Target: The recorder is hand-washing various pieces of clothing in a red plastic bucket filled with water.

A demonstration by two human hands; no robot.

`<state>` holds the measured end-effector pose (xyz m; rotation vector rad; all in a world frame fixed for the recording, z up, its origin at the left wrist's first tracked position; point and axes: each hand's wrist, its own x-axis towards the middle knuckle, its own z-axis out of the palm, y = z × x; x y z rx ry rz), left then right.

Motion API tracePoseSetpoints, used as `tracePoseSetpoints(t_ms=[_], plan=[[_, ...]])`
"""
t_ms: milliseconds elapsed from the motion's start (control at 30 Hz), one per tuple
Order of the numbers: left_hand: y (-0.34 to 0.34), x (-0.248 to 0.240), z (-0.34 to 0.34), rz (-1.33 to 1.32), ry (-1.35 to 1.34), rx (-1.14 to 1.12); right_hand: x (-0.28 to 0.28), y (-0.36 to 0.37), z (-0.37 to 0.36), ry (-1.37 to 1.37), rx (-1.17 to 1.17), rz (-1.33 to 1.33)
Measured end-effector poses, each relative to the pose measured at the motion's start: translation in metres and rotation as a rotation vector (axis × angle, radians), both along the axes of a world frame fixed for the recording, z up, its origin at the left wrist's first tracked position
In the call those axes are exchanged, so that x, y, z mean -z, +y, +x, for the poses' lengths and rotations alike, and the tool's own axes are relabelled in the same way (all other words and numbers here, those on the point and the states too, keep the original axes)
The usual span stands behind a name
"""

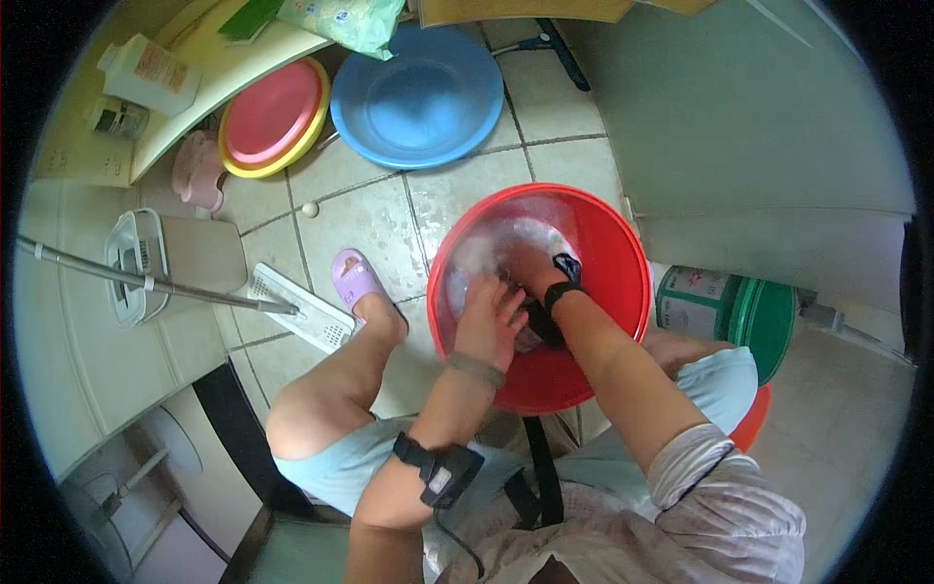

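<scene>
Tiled floor [370, 219], hands [511, 297] inside red basin [623, 292], blue basin [418, 97] apart

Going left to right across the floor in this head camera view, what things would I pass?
Mop bucket → flat mop head → purple slipper → red basin, both hands inside → green-lidded paint can.
</scene>
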<state>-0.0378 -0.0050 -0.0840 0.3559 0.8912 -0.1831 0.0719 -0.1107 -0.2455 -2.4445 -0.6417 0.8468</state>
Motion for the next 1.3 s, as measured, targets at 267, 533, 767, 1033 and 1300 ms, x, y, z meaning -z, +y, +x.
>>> tracePoseSetpoints(t_ms=[267, 533, 767, 1033, 1300], plan=[[-0.009, 0.029, 0.012, -0.062, 0.025, 0.116, -0.064, -0.001, 0.019, 0.023, -0.29, 0.27], [0.005, 0.037, 0.002, 0.004, 0.032, 0.125, -0.229, -0.006, -0.09, 0.115, -0.001, 0.575], [-0.036, 0.062, 0.013, -0.047, -0.323, 0.09, -0.219, -0.012, -0.081, -0.305, 0.191, 0.111], [-0.024, 0.031, 0.003, -0.029, -0.293, 0.05, -0.258, -0.016, -0.127, -0.167, 0.162, 0.221], [-0.038, 0.034, 0.012, 0.337, -0.254, 0.109, -0.196, -0.046, -0.086, -0.244, 0.454, 0.123]])
